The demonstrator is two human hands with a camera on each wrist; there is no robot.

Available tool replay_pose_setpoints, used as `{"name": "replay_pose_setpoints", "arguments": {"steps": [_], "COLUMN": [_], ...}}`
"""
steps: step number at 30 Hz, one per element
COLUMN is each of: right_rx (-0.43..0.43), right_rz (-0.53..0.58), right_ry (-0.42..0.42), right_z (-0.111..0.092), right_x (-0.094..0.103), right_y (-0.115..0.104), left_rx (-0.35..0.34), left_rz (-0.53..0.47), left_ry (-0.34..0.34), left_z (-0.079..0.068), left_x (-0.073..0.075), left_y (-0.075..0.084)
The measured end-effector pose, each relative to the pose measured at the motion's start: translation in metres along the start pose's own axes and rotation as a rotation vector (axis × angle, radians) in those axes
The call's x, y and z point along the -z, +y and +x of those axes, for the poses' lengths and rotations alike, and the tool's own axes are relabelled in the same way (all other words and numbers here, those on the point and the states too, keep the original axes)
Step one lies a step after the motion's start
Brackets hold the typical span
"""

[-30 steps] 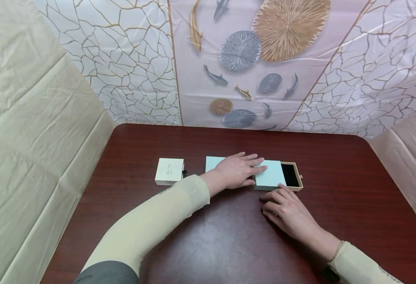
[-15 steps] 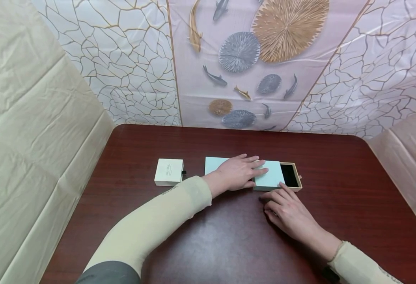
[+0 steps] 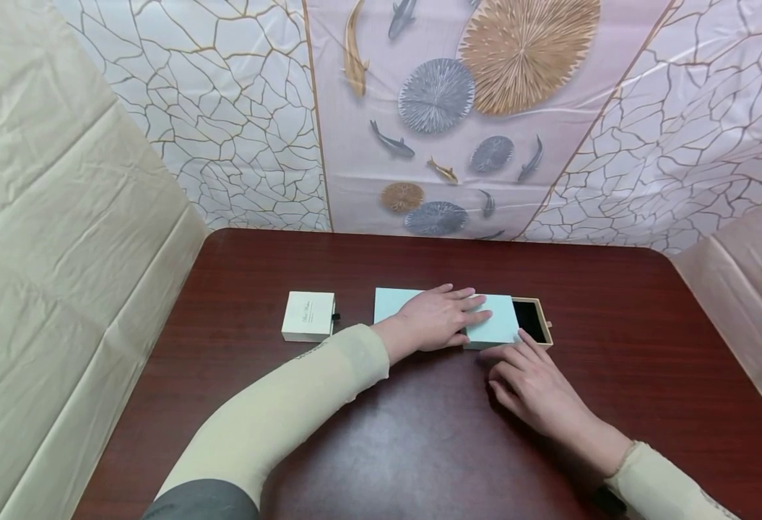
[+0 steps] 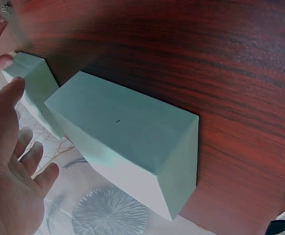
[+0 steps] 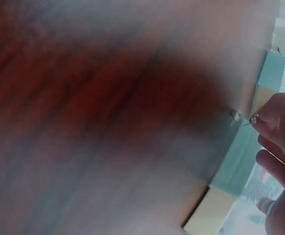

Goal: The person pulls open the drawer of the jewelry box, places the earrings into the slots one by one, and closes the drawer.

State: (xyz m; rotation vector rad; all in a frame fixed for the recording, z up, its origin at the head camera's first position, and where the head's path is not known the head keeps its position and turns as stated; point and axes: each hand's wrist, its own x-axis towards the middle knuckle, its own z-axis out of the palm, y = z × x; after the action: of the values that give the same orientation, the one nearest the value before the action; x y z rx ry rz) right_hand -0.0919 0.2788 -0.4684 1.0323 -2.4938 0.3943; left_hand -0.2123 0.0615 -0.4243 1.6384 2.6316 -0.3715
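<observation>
My left hand point(image 3: 435, 318) lies palm down with fingers spread across a pale mint box point(image 3: 494, 319). From that box's right end a cream drawer point(image 3: 542, 323) with a black lining sticks out partway. In front of the box, my right hand point(image 3: 537, 386) pinches a tiny shiny earring point(image 5: 253, 119) with a thin pin between thumb and forefinger; it is too small to make out in the head view. Another mint box point(image 4: 122, 122) stands by my left wrist, partly covered by it in the head view.
A small white box point(image 3: 309, 316) with printed lettering and a black tab stands to the left on the dark red wooden table point(image 3: 381, 448). A patterned cloth point(image 3: 367, 144) hangs behind the table, with cream cloth point(image 3: 62, 289) along the left side.
My right hand has shifted slightly up and to the right, its fingers nearer the open drawer. My left hand stays almost where it was, and the boxes keep their places.
</observation>
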Motion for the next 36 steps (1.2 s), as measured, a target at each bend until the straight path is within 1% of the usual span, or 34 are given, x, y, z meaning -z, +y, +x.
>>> {"name": "replay_pose_setpoints", "arguments": {"steps": [14, 21, 27, 32, 36], "right_rx": [-0.172, -0.262, -0.378, -0.499, -0.579], "right_rz": [0.076, 0.166, 0.240, 0.380, 0.461], "right_ry": [0.058, 0.055, 0.026, -0.043, -0.084], "right_z": [0.010, 0.016, 0.022, 0.027, 0.028], "right_x": [0.030, 0.043, 0.056, 0.064, 0.069], "right_y": [0.016, 0.027, 0.034, 0.043, 0.050], "left_rx": [-0.009, -0.007, -0.013, -0.029, -0.043], "left_rz": [0.019, 0.022, 0.016, 0.008, -0.002], "left_ry": [-0.005, -0.009, -0.010, -0.002, 0.007], "left_z": [0.004, 0.005, 0.010, 0.016, 0.020], "left_x": [0.000, 0.001, 0.003, 0.003, 0.003], "left_y": [0.002, 0.005, 0.010, 0.016, 0.022]}}
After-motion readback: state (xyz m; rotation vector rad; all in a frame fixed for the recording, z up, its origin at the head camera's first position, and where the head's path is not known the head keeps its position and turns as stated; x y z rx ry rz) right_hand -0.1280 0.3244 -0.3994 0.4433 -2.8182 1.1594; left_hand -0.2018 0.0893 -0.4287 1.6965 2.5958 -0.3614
